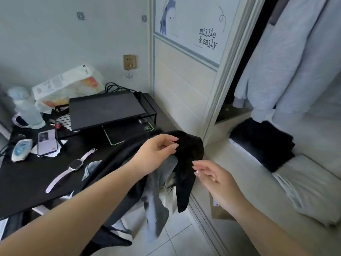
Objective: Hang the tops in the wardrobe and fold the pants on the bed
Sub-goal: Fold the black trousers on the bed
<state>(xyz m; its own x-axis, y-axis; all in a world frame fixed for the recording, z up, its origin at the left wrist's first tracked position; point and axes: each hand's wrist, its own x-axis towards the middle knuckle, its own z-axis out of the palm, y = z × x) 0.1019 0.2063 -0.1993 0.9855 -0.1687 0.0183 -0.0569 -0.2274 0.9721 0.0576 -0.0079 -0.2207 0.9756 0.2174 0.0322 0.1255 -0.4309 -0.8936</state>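
Observation:
A black garment lies draped over a heap of clothes beside the desk, with a grey garment hanging under it. My left hand reaches over the heap, its loosely bent fingertips at the top of the black cloth; its thumb is hidden. My right hand hovers just right of the black garment with relaxed fingers, holding nothing. The wardrobe stands open on the right, with light blue tops hanging inside.
A black desk on the left carries a laptop on a wire stand, a phone, a watch and a bottle. Folded black clothes and pale bedding lie in the wardrobe. Below is tiled floor.

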